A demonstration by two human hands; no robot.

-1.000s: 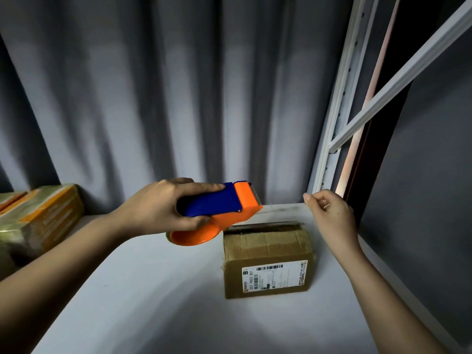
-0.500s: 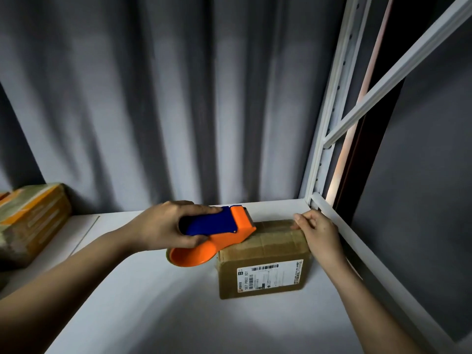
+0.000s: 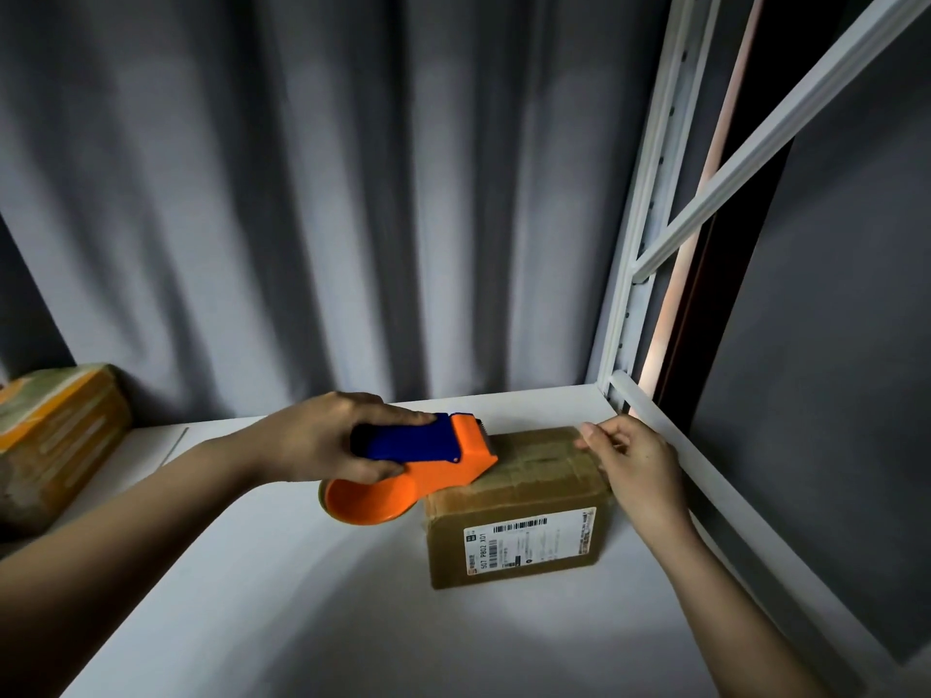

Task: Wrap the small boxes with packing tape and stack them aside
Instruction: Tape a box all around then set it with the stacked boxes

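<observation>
Dispenser point(image 3: 423, 471) in left hand point(image 3: 322, 438), on box point(image 3: 519, 511)

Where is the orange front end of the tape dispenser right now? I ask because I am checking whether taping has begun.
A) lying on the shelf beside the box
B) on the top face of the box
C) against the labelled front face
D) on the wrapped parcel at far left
B: the left hand holds the tape dispenser with its orange front end on top of the cardboard box.
</observation>
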